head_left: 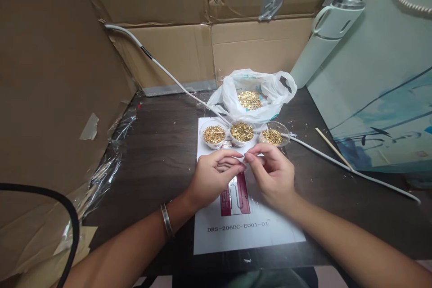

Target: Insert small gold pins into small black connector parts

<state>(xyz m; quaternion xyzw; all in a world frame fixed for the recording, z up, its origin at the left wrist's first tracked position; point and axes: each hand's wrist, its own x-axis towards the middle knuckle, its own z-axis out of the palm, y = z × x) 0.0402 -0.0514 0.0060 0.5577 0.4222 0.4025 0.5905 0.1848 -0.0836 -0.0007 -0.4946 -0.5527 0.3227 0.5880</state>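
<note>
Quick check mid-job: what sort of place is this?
Probably a makeshift small-parts assembly bench: three cups of gold pins, a printed sheet marked DRS-206DC-E001-01, and cardboard walls around the dark table.

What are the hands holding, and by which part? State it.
Cannot be told. The left hand and right hand pinch fingertips together above the white printed paper sheet; anything between them is too small to see.

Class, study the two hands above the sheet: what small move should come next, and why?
Probably press the fingertips together a little more: the left hand and right hand meet tip to tip just above the sheet, and anything between them is too small to see. The cups of gold pins stand just beyond.
</note>
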